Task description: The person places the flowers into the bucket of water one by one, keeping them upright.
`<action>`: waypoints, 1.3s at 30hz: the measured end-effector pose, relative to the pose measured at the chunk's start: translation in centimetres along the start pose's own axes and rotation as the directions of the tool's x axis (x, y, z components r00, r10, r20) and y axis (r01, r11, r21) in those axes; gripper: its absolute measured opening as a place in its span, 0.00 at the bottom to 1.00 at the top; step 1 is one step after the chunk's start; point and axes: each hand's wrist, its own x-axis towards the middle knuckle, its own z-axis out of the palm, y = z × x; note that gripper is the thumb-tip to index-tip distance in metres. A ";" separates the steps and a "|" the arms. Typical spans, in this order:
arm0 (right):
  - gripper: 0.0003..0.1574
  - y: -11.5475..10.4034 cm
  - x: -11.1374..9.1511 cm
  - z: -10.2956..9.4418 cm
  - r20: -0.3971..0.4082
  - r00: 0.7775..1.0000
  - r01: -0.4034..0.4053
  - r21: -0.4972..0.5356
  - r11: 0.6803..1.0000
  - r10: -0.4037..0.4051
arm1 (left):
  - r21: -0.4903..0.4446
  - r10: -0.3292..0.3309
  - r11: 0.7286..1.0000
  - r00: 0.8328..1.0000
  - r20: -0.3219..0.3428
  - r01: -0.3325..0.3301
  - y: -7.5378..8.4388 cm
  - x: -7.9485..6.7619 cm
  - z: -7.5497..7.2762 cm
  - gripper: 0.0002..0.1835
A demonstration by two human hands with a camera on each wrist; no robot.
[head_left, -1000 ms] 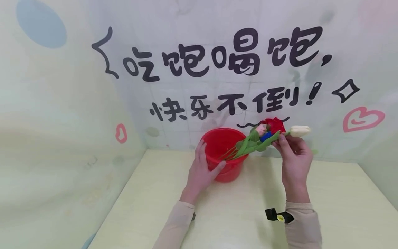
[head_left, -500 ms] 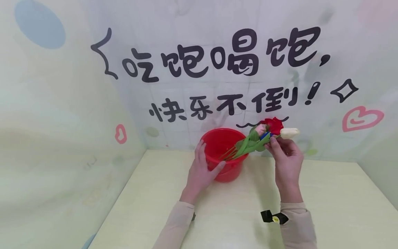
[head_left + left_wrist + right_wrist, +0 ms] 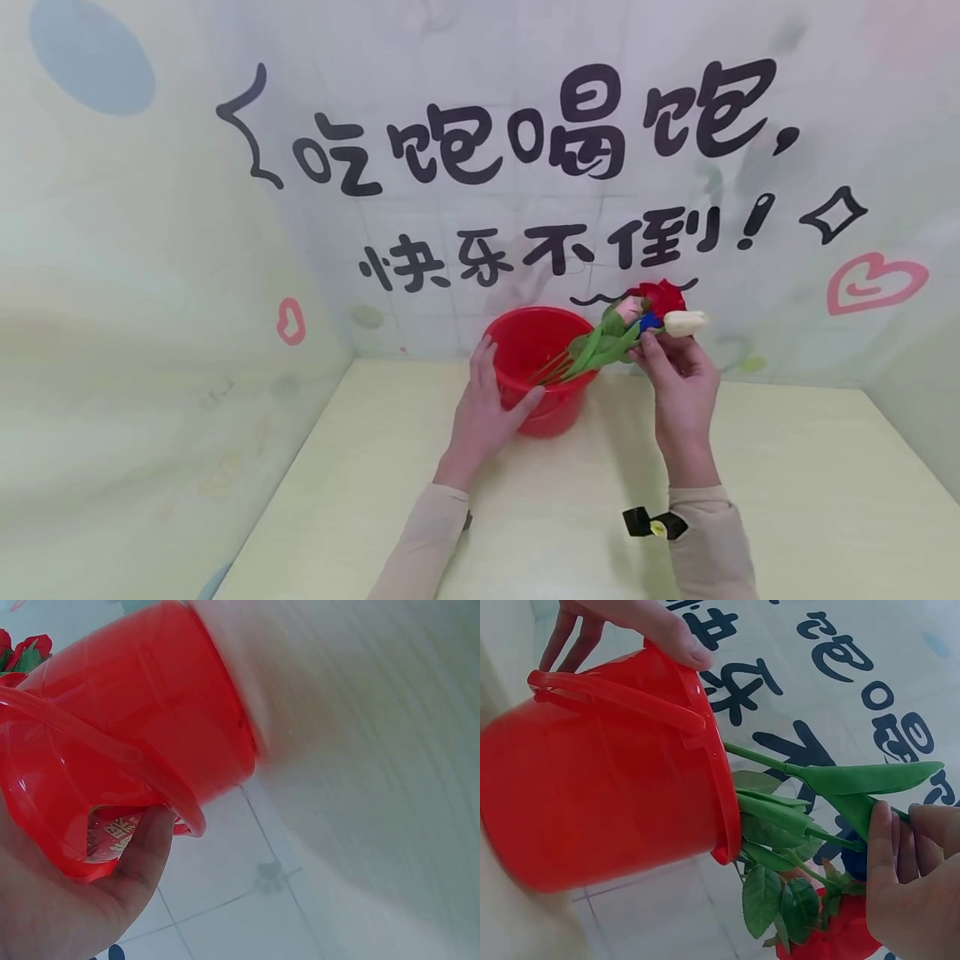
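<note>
A red plastic bucket (image 3: 551,414) stands on the table near the back wall. My left hand (image 3: 480,429) holds its rim from the left, thumb in front and fingers round the far side. Inside lean several artificial flowers, their heads out to the right: a red rose (image 3: 663,297), a pink flower (image 3: 628,310) and a blue flower (image 3: 649,321). With thumb and fingers my right hand (image 3: 684,408) pinches the stem of a white tulip (image 3: 686,323). The tulip's long green leaf (image 3: 877,778) shows in the right wrist view, its stem running in over the bucket's rim.
The pale table (image 3: 810,483) reaches back to a printed wall (image 3: 450,200) with black lettering and pink hearts. The bucket's red handle (image 3: 142,761) hangs down its side in the left wrist view. A side wall (image 3: 135,350) borders the table on the left.
My right hand has moved left toward the bucket with the white tulip, whose head now sits close by the red rose. My left hand and the bucket have stayed in place.
</note>
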 end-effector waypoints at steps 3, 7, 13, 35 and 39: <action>0.12 0.3 0.0 0.1 0.015 1.000 -0.018 -0.018 1.000 0.018 | -0.003 -0.009 1.000 1.000 -0.009 0.009 0.1 -0.1 -0.1 0.61; 0.12 0.6 0.0 0.3 0.030 0.999 -0.033 -0.023 0.999 0.033 | -0.001 -0.007 1.000 1.000 -0.014 0.007 0.2 -0.1 -0.1 0.60; 0.15 1.0 -0.1 0.4 0.040 0.998 -0.056 -0.061 0.997 0.058 | 0.002 -0.007 1.000 1.000 -0.015 0.007 0.3 0.1 -0.2 0.60; 0.18 2.2 -0.4 0.2 0.049 0.997 -0.061 -0.106 0.992 0.067 | 0.003 0.019 1.000 1.000 -0.013 -0.019 0.3 0.1 0.3 0.60; 0.20 2.5 -0.3 -0.1 0.060 0.995 -0.066 -0.126 0.990 0.074 | 0.008 0.009 1.000 1.000 -0.016 -0.009 0.4 0.1 0.2 0.60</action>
